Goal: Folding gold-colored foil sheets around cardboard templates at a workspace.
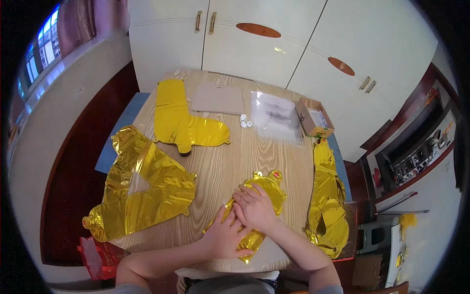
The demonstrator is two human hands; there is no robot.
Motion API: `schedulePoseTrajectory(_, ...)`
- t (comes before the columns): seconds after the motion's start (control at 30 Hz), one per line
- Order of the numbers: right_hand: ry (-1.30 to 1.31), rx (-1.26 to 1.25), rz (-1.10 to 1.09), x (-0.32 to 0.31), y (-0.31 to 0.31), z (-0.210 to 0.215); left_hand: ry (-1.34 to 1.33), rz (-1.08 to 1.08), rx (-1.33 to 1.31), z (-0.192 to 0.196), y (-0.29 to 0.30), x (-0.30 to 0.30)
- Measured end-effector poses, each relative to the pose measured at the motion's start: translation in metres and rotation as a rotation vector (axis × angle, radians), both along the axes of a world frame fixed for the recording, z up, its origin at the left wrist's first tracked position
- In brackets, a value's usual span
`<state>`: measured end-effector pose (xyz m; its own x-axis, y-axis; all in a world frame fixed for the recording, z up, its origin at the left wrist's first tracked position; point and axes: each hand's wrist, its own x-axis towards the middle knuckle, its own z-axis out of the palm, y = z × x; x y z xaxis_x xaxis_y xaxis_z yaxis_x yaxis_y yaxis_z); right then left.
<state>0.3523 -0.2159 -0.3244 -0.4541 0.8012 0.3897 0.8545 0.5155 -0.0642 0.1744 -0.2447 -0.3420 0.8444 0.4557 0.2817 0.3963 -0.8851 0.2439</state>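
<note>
Flattened palms-down, left hand [226, 237] and right hand [254, 208] (apparently overlapping) press the gold foil balloon [267, 188].

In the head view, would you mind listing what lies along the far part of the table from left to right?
Flat gold foil balloon → grey-brown envelope → small white round pieces → clear plastic sleeve with paper → small open cardboard box.

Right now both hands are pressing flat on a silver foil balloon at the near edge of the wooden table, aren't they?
Not quite: the foil balloon is gold, not silver, as the head view shows. The rest holds: the left hand and the right hand both lie flat on it, near the front edge of the wooden table.
</note>
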Motion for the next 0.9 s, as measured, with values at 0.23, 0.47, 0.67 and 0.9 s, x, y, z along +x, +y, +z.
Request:
schedulePoseTrajectory(0.23, -0.085, 0.056, -0.053, 0.007, 0.015, 0.002, -0.013, 0.014, 0.008, -0.001, 0.000, 0.002)
schedulePoseTrajectory(0.47, -0.024, -0.085, 0.149, -0.013, -0.012, 0.007, 0.204, -0.035, -0.184, 0.008, 0.003, 0.002)
schedulePoseTrajectory(0.67, -0.121, -0.086, 0.062, -0.016, -0.012, 0.004, 0.168, -0.019, -0.164, 0.009, 0.000, 0.000)
schedulePoseTrajectory(0.9, -0.192, -0.017, -0.045, -0.013, -0.001, 0.002, 0.042, -0.018, -0.023, -0.005, 0.000, 0.000)
